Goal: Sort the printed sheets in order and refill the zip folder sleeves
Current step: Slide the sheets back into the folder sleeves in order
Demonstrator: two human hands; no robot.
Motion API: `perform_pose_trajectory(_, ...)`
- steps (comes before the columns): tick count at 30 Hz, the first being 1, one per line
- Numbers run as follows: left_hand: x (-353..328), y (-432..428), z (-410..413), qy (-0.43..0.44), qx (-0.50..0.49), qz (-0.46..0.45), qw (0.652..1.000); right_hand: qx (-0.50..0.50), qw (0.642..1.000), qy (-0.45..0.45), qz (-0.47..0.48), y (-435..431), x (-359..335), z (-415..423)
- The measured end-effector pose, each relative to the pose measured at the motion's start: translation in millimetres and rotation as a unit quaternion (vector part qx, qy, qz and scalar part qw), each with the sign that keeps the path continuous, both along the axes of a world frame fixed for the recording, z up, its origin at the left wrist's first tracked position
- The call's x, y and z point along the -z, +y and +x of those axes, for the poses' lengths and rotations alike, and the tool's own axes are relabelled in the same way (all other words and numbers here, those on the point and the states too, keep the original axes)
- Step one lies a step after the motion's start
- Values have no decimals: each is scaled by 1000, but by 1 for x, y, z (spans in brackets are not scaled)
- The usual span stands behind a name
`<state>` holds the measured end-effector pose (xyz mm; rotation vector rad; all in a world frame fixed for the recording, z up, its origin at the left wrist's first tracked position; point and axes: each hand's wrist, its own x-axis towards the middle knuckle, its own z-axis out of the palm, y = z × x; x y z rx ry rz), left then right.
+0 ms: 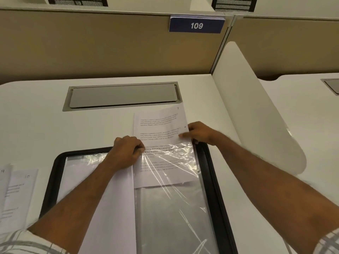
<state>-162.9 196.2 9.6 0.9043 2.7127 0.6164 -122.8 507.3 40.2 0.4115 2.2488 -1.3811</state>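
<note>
Pinching the clear plastic sleeve open with the left hand and gripping the half-inserted white printed sheet with the right hand, the person is risking creases if pushing askew.

Glossy crinkled clear plastic sleeve; matt white paper sheet; smooth matt desk; brushed metal hatch.

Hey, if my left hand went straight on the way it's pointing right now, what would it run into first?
Probably the printed sheet marked 7, right beside your left hand, which grips the clear sleeve mouth; depth is hard to judge.
</note>
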Motion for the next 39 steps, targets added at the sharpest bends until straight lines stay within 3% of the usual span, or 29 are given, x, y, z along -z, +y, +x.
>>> perform_pose_trajectory(2, 0, 1, 2, 5, -4, 1, 1000, 119, 991, 54, -32, -8, 3, -5)
perform_pose_trajectory(4, -1, 3, 3, 11, -9, -3, 1000, 163, 984, 68, -33, -11, 6, -8)
perform_pose_trajectory(6, -1, 4, 4, 19, -14, -9, 1000, 113, 993, 35, -15, -7, 4, -8)
perform_pose_trajectory(10, -1, 4, 5, 21, -18, -9, 1000, -84, 992, -69, 62, 13, -2, -4)
perform_pose_trajectory(12, -1, 5, 6, 19, -17, -1, 1000, -92, 991, -79, 55, 15, -6, -8)
perform_pose_trajectory(16, -3, 7, 7, 17, -15, -2, 1000, 125, 990, 40, -56, -1, -9, -23)
perform_pose_trajectory(18, -5, 9, 8, 19, -16, 0, 1000, 169, 980, 77, -66, -5, -6, -32)
perform_pose_trajectory(22, -6, 10, 8, 20, -17, -6, 1000, 23, 1000, 21, 5, 0, -6, -35)
perform_pose_trajectory(26, -5, 10, 8, 15, -16, -1, 1000, -127, 986, -65, 83, 9, -15, -31)
perform_pose_trajectory(32, -4, 12, 9, 17, -19, -9, 1000, -110, 991, 23, 78, 0, -12, -27)
perform_pose_trajectory(39, -6, 13, 15, 44, -45, -10, 998, -201, 973, -2, 110, -8, -17, -6)
